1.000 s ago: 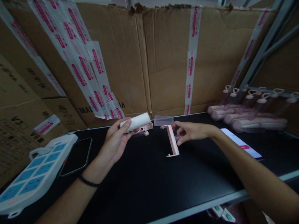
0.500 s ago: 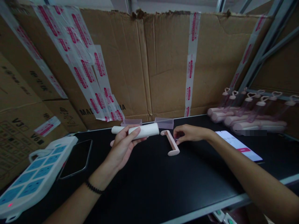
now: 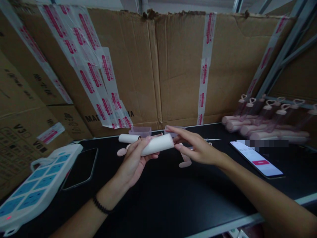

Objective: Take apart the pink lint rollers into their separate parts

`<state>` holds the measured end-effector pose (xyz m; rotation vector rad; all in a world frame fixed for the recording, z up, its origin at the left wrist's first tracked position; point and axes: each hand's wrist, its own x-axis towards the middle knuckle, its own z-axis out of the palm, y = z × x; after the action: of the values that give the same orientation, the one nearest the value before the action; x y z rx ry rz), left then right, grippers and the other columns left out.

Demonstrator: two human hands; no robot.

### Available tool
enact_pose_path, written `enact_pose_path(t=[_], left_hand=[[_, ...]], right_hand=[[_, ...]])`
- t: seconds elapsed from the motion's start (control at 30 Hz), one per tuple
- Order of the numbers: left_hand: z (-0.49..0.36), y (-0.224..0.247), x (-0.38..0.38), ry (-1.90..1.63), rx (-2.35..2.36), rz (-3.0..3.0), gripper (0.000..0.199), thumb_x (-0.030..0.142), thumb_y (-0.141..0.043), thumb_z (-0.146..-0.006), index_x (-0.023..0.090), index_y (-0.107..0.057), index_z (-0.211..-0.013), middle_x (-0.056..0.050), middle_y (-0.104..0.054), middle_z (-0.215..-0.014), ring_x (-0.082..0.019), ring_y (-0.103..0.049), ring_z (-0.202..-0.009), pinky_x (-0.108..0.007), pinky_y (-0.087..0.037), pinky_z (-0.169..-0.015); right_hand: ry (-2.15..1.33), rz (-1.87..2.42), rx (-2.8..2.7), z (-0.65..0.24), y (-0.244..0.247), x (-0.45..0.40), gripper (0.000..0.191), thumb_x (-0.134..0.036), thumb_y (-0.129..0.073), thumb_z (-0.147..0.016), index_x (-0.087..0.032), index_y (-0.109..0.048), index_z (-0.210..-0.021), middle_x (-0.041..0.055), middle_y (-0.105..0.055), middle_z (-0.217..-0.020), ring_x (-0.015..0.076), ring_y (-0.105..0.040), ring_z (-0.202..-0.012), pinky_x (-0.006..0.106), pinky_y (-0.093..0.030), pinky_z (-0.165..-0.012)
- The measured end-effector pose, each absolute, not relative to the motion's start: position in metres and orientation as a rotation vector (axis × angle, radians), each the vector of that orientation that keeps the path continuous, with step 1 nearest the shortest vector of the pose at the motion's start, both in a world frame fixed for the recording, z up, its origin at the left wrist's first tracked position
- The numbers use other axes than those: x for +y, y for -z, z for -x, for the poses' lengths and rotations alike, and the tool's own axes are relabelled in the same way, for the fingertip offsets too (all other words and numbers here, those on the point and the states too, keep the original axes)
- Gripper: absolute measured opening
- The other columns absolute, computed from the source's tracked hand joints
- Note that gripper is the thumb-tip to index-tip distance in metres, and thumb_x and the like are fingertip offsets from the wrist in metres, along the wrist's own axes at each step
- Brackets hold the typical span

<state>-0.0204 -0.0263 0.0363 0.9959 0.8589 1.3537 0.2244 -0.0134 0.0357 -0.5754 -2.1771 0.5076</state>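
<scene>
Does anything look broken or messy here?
Yes, the cardboard behind the black table. Its top edge looks ragged near the middle, as if torn, and the packing tape on its left part overlaps in crooked strips. The white cylinder in the left hand shows no obvious damage.

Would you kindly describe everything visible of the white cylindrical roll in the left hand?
The white cylindrical roll looks matte, perhaps paper. It slants in view, right end higher, above the black tabletop. The left hand grips it, hiding its left end; the right hand touches or nearly touches its right end.
</scene>
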Motion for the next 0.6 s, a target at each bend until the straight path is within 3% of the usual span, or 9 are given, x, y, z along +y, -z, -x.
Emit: enact_pose_path(t=[0.13,0.6], left_hand=[[0.0193,-0.0312,-0.0256,-1.333,0.907,-1.027,0.022,0.028,-0.074,-0.089,0.009,-0.076,-0.101,-0.009,-0.076,-0.09,-0.013,-0.069,-0.058,-0.018,-0.06,-0.045],[0.0185,-0.0322,-0.0287,-1.316,1.007,-1.157,0.032,0.036,-0.075,-0.085,0.009,-0.072,-0.102,-0.007,-0.07,-0.084,-0.012,-0.066,-0.054,-0.018,-0.054,-0.04]], right_hand=[[-0.383,0.564,-2.195,-0.214,-0.0308,-0.0195,0.055,-0.025,-0.053,-0.103,-0.023,-0.041,-0.157,0.0108,-0.061,-0.145,0.0202,-0.065,-0.119,0.034,-0.054,-0.099],[-0.494,0.577,-2.168,-0.215,-0.0283,-0.0179,0.047,-0.021,-0.058,-0.099,-0.018,-0.053,-0.146,0.0066,-0.072,-0.125,0.014,-0.07,-0.102,0.025,-0.055,-0.091]])
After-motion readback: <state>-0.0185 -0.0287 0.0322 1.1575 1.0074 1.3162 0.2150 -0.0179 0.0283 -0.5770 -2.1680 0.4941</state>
